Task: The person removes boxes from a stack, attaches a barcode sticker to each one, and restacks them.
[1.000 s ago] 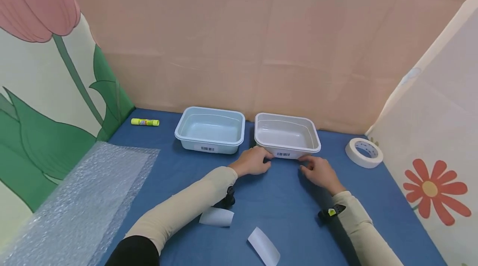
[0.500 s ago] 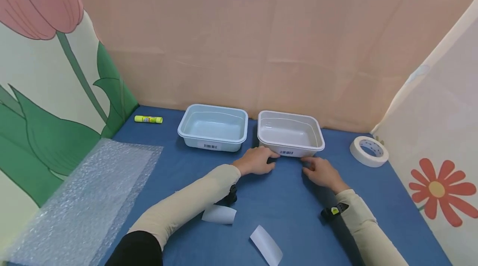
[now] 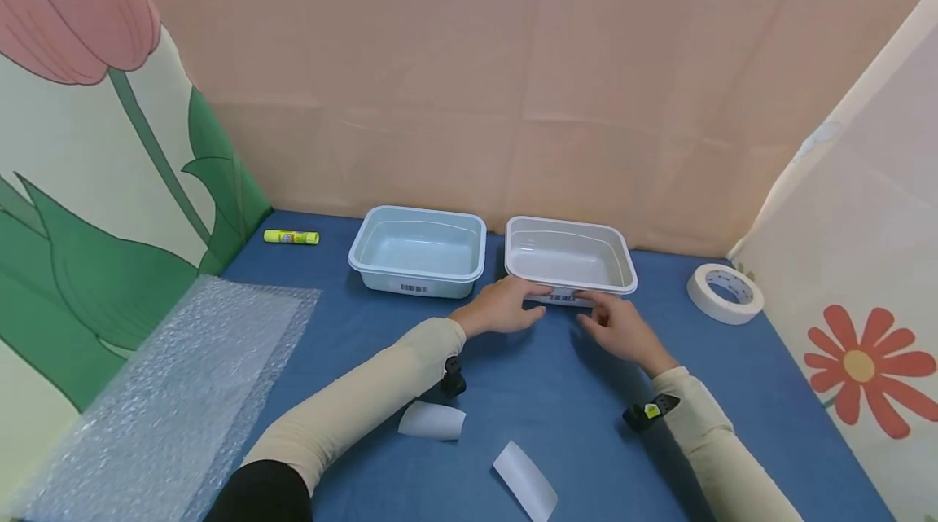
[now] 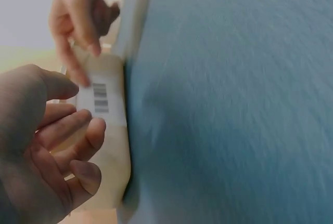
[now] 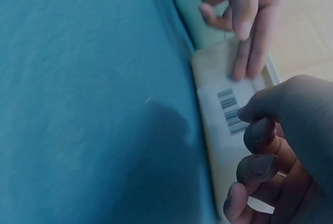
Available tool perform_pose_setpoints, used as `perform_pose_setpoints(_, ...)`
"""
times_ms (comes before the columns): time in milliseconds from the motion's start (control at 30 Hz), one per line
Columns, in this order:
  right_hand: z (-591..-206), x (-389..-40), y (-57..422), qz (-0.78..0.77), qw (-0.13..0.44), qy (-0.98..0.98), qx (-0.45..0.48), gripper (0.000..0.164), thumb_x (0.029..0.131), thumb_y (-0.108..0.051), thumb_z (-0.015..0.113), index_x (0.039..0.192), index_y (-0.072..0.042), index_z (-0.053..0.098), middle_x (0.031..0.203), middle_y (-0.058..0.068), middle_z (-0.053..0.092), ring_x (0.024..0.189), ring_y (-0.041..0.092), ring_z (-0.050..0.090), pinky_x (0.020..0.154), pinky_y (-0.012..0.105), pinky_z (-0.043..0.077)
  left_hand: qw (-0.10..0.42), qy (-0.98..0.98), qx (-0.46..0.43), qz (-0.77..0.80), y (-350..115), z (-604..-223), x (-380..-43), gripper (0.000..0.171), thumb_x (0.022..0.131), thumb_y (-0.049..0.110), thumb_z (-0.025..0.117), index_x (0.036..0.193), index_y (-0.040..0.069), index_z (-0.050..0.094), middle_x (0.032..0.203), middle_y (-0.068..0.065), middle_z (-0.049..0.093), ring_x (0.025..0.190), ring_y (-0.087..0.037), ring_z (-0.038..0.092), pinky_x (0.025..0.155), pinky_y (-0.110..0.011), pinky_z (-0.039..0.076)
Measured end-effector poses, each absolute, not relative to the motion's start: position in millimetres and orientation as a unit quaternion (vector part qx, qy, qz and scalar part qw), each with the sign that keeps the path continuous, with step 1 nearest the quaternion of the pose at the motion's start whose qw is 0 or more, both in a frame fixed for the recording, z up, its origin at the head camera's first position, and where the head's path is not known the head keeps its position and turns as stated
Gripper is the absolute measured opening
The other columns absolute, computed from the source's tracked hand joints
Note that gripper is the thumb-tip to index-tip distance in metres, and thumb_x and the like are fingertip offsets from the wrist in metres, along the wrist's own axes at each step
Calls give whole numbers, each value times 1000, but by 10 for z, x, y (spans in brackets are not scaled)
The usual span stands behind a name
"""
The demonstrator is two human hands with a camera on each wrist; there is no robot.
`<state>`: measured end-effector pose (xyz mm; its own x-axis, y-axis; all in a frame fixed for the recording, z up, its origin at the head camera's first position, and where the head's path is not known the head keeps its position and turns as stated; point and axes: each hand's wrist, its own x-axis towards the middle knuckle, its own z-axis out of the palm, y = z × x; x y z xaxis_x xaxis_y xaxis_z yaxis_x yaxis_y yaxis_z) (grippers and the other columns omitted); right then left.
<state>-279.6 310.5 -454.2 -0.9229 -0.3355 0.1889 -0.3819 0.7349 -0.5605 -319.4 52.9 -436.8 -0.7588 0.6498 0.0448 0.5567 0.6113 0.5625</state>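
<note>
A pale grey plastic bin [image 3: 567, 259] stands against the back wall. Its front carries a white label with a barcode [image 4: 100, 98], also facing the right wrist camera as a barcode label [image 5: 212, 125]. My left hand [image 3: 498, 308] is at the label's left part, its extended fingers against the bin front. From the right, my right hand [image 3: 619, 331] reaches the label near the barcode, fingers loosely bent and pinching nothing. To the left sits a light blue bin [image 3: 453, 289] bearing a similar barcode label [image 3: 414, 288].
A yellow-green glue stick [image 3: 291, 237] lies at the back left, bubble wrap [image 3: 168, 392] along the left side. At the right wall is a roll of white tape [image 3: 705, 304]. Two curled white paper pieces, a nearer slip [image 3: 525, 481] and a farther slip [image 3: 432, 422], lie in front.
From the bin's lower right front, my right hand has slid left and up to the barcode. My left hand has risen slightly along the bin front. Both bins keep their places.
</note>
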Motion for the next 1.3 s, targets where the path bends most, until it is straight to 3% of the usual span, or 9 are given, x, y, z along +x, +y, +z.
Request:
perform_pose_setpoints(233,-4571,-2706,3253,304,45,-943,130,36,98,-11,67,134,-5,62,62,-4,54,49,6,44,49,24,37,108,892,336,283,414,-4343,-3177,50,102,26,63,151,22,53,155,3,54,108,-16,69,77,-32,54)
perform_pose_setpoints(500,-4529,-2719,3108,302,55,-932,194,41,98,-12,69,137,-4,61,62,-6,56,50,3,46,51,24,40,105,883,360,284,594,-4413,-3155,52,103,33,62,154,27,50,158,6,51,123,-13,63,95,-37,54)
perform_pose_setpoints(567,-4536,-2715,3090,300,59,-932,197,42,97,-12,69,138,-4,61,62,-6,56,50,3,46,51,25,40,103,881,360,288,578,-4430,-3155,54,103,32,62,155,28,48,143,2,65,104,-13,67,83,-33,54)
perform_pose_setpoints(633,-4547,-2719,3090,294,58,-935,192,43,98,-12,69,139,-6,60,62,-6,56,51,2,46,51,24,40,103,883,353,291,504,-4428,-3154,54,103,31,62,155,28,47,108,-1,75,78,-11,65,69,-28,50)
perform_pose_setpoints(733,-4556,-2720,3136,287,56,-940,175,44,98,-12,69,140,-6,59,63,-5,56,52,3,47,52,24,41,115,880,348,301,329,-4411,-3156,56,103,29,62,157,26,45,62,0,56,47,-12,46,51,-25,40)
perform_pose_setpoints(800,-4557,-2713,3178,282,53,-944,162,45,98,-13,69,141,-7,57,64,-5,57,52,4,47,52,24,41,124,877,349,307,197,-4390,-3144,56,104,29,61,157,22,45,56,3,51,43,-9,44,49,-22,37)
perform_pose_setpoints(967,-4540,-2667,3277,273,49,-950,145,49,98,-15,69,143,-7,54,67,-3,58,55,6,48,53,25,40,127,880,343,302,-114,-4362,-3044,48,103,28,62,149,15,56,64,-3,62,47,-7,46,49,-22,36)
perform_pose_setpoints(1167,-4529,-2612,3312,263,50,-953,143,49,97,-14,70,143,-6,55,71,-1,62,57,6,50,54,25,42,106,895,331,280,-420,-4307,-2923,28,102,26,64,127,18,74,112,3,77,68,-6,61,61,-23,48)
perform_pose_setpoints(1300,-4521,-2548,3266,245,79,-955,147,39,96,-15,71,134,-7,63,71,-2,63,55,4,48,52,24,41,44,905,339,253,-652,-4211,-2843,16,101,26,66,108,20,79,103,9,76,84,-10,65,74,-28,53)
